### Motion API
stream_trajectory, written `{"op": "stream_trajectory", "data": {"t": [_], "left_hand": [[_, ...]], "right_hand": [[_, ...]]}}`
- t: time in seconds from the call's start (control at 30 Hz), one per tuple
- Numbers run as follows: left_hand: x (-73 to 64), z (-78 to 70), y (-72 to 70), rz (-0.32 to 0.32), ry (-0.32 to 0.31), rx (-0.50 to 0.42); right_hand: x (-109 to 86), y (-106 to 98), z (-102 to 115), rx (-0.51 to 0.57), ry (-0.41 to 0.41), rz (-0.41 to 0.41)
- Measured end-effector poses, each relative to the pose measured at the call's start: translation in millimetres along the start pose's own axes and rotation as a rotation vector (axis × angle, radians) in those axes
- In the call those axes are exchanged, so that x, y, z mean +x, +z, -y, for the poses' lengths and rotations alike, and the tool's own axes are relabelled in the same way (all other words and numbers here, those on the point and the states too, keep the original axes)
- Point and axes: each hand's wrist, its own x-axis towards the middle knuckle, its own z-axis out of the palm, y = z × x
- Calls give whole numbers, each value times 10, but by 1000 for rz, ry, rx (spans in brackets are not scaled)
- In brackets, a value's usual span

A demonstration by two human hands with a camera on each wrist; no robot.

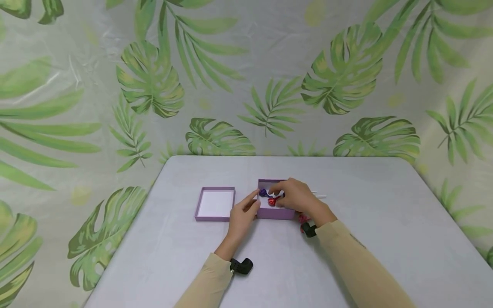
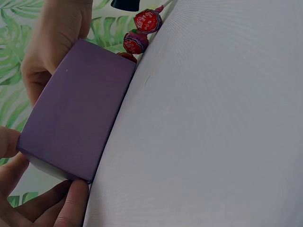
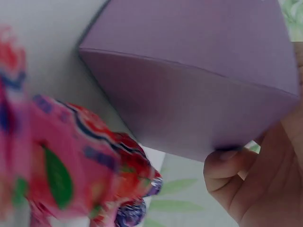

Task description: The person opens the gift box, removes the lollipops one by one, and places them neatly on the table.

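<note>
A purple box (image 1: pixel 275 214) with a pale inside stands open-topped on the table. My left hand (image 1: pixel 242 214) grips its left end, with fingers low against the wall in the left wrist view. Reaching over the right side, my right hand (image 1: pixel 298 197) has its fingers bent down inside the box. By those fingertips lie a red-wrapped lollipop (image 1: pixel 271 201) and a dark purple lollipop (image 1: pixel 263 192). I cannot tell whether the fingers hold one. Beside the box, under the right wrist, are pink and red lollipops (image 1: pixel 303 218), seen large in the right wrist view as pink wrappers (image 3: pixel 71 165).
A shallow purple-rimmed lid (image 1: pixel 196 209) with a white inside lies left of the box. White lollipop sticks (image 1: pixel 321 196) show to the right of my right hand. The table (image 1: pixel 385 214) has a white cover, and a leaf-print curtain (image 1: pixel 277 64) hangs behind it.
</note>
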Motion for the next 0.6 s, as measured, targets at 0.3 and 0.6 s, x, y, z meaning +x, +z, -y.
{"op": "stream_trajectory", "data": {"t": [0.3, 0.6], "left_hand": [[-1, -3, 20, -12, 12, 9], [55, 77, 14, -1, -5, 14]], "right_hand": [[33, 27, 3, -36, -6, 18], [64, 5, 62, -68, -3, 46]]}}
